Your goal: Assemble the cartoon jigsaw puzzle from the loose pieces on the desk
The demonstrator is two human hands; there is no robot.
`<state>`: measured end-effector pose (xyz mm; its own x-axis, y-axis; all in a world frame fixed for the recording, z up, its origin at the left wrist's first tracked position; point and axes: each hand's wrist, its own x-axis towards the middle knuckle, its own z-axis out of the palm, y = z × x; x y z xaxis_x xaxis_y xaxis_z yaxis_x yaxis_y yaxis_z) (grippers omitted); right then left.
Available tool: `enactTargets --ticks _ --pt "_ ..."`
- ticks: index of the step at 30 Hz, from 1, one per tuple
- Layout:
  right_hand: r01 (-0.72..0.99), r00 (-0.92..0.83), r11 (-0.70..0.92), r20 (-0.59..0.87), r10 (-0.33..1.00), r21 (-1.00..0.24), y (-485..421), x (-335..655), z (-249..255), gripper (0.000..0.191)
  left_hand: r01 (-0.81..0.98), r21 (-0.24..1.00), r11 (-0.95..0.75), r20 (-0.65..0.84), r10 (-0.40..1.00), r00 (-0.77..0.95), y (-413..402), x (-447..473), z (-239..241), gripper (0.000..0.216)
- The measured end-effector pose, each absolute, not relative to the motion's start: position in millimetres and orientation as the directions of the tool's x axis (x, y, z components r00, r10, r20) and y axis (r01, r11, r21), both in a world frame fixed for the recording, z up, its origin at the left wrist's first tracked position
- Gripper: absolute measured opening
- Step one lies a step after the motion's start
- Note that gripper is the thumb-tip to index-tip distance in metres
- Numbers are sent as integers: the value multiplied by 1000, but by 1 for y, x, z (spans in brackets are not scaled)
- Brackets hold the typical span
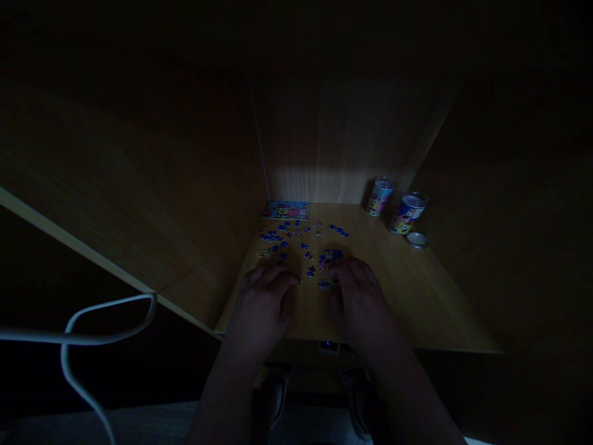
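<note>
In dim light my left hand point(263, 300) is over the left front of the wooden shelf, fingers curled. A tiny dark bit, seemingly a puzzle piece point(299, 281), shows at its thumb and index tips. My right hand point(359, 290) has curled fingers on the right edge of a small joined section of jigsaw puzzle point(330, 255), blue and pink; its fingertips are partly hidden. A yellow-blue piece point(324, 284) lies just below that section, and a loose piece point(311, 271) sits between the hands. Several more blue puzzle pieces point(273, 237) are scattered beyond my left hand.
A cartoon picture card point(286, 210) lies at the back left. Two printed cans with clear tops, one farther back point(379, 196) and one nearer point(407, 213), stand at right beside a round metal lid point(417, 240). A white cable point(109, 339) loops at lower left.
</note>
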<state>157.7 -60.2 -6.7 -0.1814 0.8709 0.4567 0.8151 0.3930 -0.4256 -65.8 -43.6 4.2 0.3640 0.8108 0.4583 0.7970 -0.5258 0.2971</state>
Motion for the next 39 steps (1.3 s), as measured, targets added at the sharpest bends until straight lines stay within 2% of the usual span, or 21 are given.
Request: enactTargets --ticks 5,9,21,27,32,39 --pt "842 -150 355 456 877 -407 -59 159 -9 33 747 295 -596 451 776 442 -44 -68 5 43" --pt "845 -175 362 435 883 -394 -57 161 -12 28 713 310 -629 426 762 487 -46 -69 6 49" --pt "836 -196 377 425 884 -398 -55 161 -14 25 706 314 -635 433 758 488 -49 -66 9 41" --pt "830 -202 390 435 877 -399 -59 160 -13 34 722 318 -615 428 772 469 -48 -66 7 35" --pt "858 -345 441 341 874 -263 -40 155 6 40 750 321 -579 441 792 422 -46 -66 7 28" --pt "822 -542 560 161 825 -103 36 114 46 52 779 331 -533 431 820 378 -46 -70 6 23"
